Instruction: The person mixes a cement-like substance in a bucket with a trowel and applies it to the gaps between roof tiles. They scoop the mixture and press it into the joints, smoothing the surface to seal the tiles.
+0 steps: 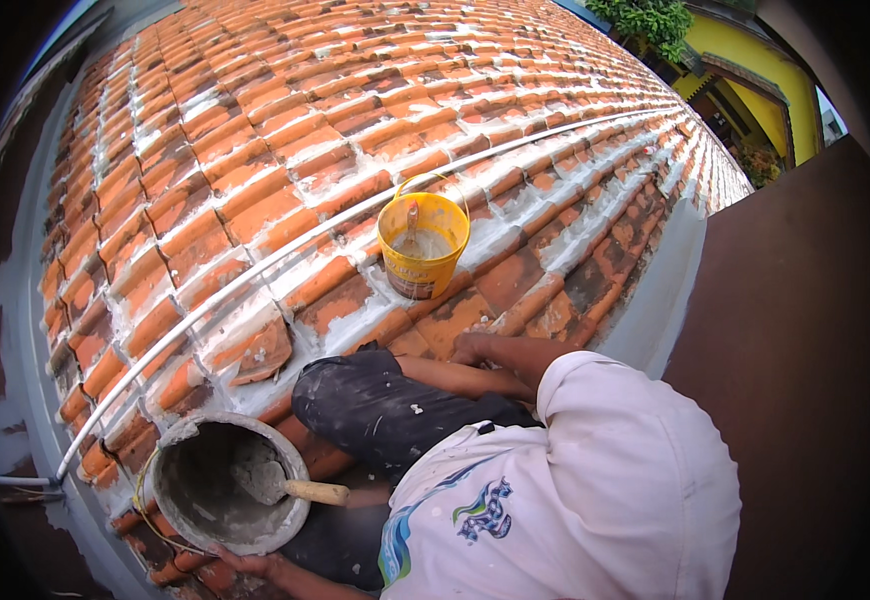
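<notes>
At the lower left, a grey mortar bucket (296, 462) leans with its mouth toward me, its inside coated in wet grey mortar. My left hand (242, 563) is closed at its lower rim, beside the wire handle. Inside rests a trowel (267, 482), its blade smeared with mortar and its wooden handle jutting over the rim; no hand is on it. My right hand (470, 348) is low by the roof tiles (480, 278), beyond my bent leg; its fingers are too hidden to read. Up from it stands a yellow bucket (424, 270) holding a brush (412, 222) and pale material.
A white pipe (285, 257) curves across the roof. Loose-looking broken tile (263, 352) lies left of my knee. Pale mortar patches streak the tile rows. At right, a grey coated strip (670, 290) borders a brown surface (785, 330); a yellow building (755, 75) stands beyond.
</notes>
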`<state>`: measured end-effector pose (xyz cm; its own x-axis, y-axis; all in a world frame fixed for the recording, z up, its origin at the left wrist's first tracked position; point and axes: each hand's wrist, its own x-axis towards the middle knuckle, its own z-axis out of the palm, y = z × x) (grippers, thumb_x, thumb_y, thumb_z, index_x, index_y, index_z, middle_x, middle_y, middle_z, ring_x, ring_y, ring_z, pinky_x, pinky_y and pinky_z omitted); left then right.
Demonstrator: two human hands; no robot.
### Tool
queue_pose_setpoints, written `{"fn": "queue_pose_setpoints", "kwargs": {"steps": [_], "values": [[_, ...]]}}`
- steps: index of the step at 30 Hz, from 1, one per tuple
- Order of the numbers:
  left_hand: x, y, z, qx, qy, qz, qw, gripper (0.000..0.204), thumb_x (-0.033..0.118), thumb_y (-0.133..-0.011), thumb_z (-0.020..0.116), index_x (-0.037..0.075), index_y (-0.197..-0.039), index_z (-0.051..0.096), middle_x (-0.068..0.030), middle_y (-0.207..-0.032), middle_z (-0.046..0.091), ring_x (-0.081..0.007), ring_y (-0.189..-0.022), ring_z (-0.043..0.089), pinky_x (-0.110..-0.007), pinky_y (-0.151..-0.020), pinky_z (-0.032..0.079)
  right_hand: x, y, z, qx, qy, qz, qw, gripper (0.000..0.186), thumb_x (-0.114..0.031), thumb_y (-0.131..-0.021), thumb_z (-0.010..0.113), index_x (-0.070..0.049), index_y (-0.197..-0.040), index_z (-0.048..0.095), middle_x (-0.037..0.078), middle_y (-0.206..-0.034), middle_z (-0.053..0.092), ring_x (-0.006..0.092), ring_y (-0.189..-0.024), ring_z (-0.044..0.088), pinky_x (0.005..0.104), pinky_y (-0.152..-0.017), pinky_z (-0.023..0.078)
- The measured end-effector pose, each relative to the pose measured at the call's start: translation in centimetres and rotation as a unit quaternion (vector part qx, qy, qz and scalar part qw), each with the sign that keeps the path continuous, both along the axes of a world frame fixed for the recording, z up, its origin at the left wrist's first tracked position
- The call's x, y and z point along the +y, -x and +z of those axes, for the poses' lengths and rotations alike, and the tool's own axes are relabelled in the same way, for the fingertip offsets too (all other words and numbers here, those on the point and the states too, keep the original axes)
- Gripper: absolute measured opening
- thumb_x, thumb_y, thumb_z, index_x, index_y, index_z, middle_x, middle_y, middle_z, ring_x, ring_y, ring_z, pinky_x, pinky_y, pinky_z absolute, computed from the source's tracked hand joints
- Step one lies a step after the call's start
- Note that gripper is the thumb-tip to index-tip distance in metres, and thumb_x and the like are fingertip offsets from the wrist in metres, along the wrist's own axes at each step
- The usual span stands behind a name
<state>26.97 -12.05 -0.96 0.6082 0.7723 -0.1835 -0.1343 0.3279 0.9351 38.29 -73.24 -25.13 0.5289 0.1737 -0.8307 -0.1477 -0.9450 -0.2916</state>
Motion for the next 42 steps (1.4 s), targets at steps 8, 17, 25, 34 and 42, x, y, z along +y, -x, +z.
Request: {"fn": "queue_pose_setpoints", "kwargs": {"steps": [8,17,25,34,42], "values": [[-0.2,-0.2,0.3,0.018,0.013,0.013,1.0,0.086,0.053,-0.108,0.058,-0.005,-0.167,0.034,-0.0219,-0.171,0.04,-0.0389,-0.152,0.045,-0.051,-0.128,0.036,1.1,0.1,-0.3,-0.024,0.062,-0.02,0.998,0.053,-0.045,-0.085,0.075,-0.01,-0.123,0.082,0.023,-0.129,0.077,0.0374,-0.123,0.071,0.0512,-0.1,0.055],[1.1,0.0,-0.4,-0.008,0.036,-0.023,0.999,0.082,0.051,-0.111,0.056,-0.005,-0.167,0.035,-0.0217,-0.169,0.042,-0.0375,-0.151,0.047,-0.049,-0.127,0.037,1.4,-1.9,6.5,0.078,0.047,-0.031,0.995,0.052,-0.041,-0.084,0.079,-0.003,-0.119,0.082,0.019,-0.127,0.079,0.0346,-0.117,0.075,0.0487,-0.097,0.057],[-0.3,-0.5,1.7,0.0,0.063,-0.028,0.998,0.075,0.047,-0.111,0.056,-0.004,-0.164,0.041,-0.0213,-0.165,0.047,-0.0376,-0.147,0.052,-0.049,-0.124,0.042,7.9,-8.1,16.6,-0.244,-0.014,-0.06,0.968,0.041,-0.034,-0.09,0.079,0.004,-0.106,0.081,0.028,-0.111,0.078,0.0434,-0.109,0.076,0.0535,-0.094,0.059],[0.8,0.1,0.0,-0.043,0.016,-0.016,0.999,0.06,0.035,-0.109,0.064,-0.01,-0.148,0.057,-0.0204,-0.144,0.065,-0.0318,-0.126,0.065,-0.044,-0.11,0.051,17.1,-16.5,17.1,-0.358,-0.115,-0.027,0.926,0.039,-0.034,-0.092,0.076,0.003,-0.103,0.074,0.028,-0.101,0.076,0.0445,-0.102,0.074,0.053,-0.092,0.056],[-0.4,-0.2,1.3,0.002,0.007,0.0,1.0,0.061,0.037,-0.11,0.062,-0.01,-0.149,0.056,-0.0218,-0.144,0.065,-0.0323,-0.126,0.066,-0.044,-0.109,0.053,26.9,-23.0,10.9,-0.115,-0.213,-0.231,0.942,0.045,-0.032,-0.093,0.078,0.008,-0.113,0.073,0.021,-0.089,0.074,0.0313,-0.089,0.076,0.0474,-0.072,0.061]]}}
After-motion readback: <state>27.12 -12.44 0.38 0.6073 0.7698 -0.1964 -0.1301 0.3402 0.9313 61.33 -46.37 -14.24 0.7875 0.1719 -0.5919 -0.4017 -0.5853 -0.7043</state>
